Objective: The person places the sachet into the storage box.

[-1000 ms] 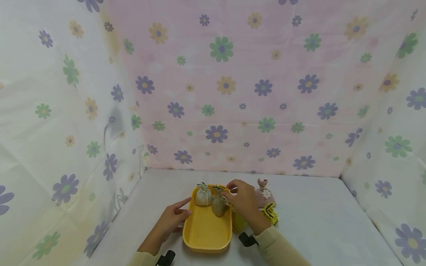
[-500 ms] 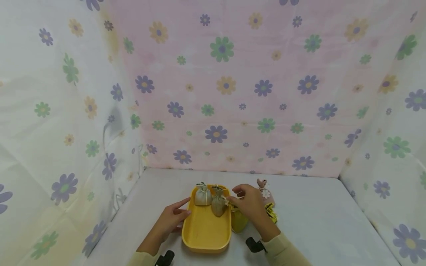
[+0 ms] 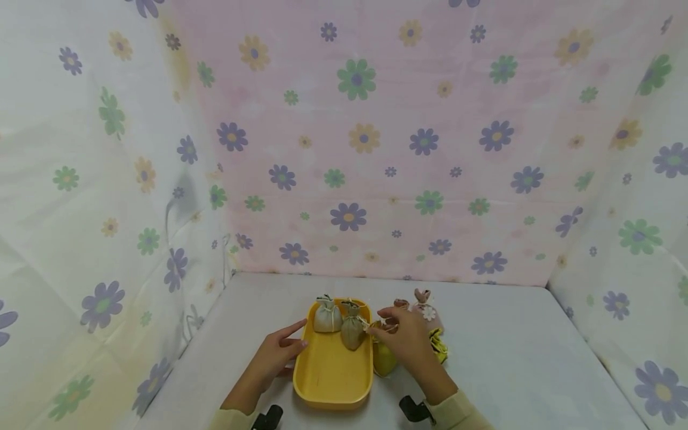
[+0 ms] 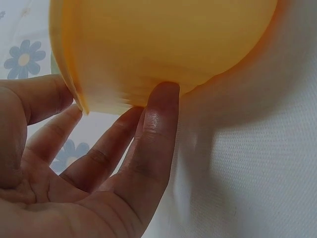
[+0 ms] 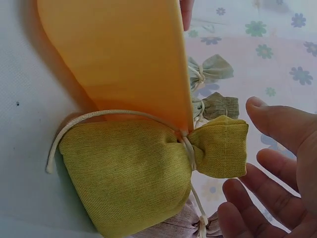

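Fingers of my right hand [image 3: 407, 339] spread loosely around the neck of a mustard bag [image 5: 124, 173]; whether any touch it, I can't tell. That bag stands just beside the right wall of a yellow tray [image 3: 332, 379], partly hidden by the hand in the head view. My left hand [image 3: 274, 356], fingers apart, touches the tray's left side. I see a grey bag [image 3: 328, 318] and an olive bag [image 3: 352, 334] inside the tray. Behind my right hand, only the top of a brownish bag [image 3: 401, 303] shows; a ruffled yellow bag [image 3: 439, 347] is partly covered.
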{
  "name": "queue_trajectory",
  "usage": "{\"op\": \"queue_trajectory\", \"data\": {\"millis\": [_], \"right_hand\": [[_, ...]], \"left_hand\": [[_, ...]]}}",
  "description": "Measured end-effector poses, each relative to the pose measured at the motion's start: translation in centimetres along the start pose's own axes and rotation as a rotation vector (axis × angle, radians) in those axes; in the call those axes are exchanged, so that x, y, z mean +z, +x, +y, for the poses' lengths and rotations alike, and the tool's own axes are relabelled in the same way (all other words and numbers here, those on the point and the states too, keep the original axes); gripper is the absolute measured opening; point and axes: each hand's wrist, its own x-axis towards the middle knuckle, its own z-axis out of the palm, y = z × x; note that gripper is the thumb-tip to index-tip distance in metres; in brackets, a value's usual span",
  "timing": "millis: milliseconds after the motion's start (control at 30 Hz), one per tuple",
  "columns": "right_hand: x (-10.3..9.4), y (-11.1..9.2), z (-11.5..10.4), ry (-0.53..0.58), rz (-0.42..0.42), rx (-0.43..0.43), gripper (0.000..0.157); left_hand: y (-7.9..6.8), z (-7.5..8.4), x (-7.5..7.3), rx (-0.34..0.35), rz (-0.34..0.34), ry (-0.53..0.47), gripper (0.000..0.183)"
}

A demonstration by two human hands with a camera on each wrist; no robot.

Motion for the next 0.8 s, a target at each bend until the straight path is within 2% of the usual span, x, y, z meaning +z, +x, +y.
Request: {"op": "queue_trajectory", "data": {"millis": [167, 400, 533, 800], "right_hand": [[0.2, -0.2, 0.4, -0.029, -0.037, 0.041, 0.046], [0.6, -0.5, 1.0, 0.026, -0.072, 0.050, 0.049], [1.0, -0.5, 1.4, 0.037, -0.073, 0.061, 0.055], [1.7, -0.7, 1.7, -0.012, -0.057, 0.102, 0.067]], "left_hand": [[0.2, -0.1, 0.0, 0.006, -0.004, -0.012, 0.062], [0.5, -0.3, 0.1, -0.003, -0.007, -0.039, 0.062], [0.4, -0.3, 0.1, 0.003, -0.008, -0.030, 0.062], [0.1, -0.2, 0.1, -0.007, -0.005, -0.027, 0.061]]}}
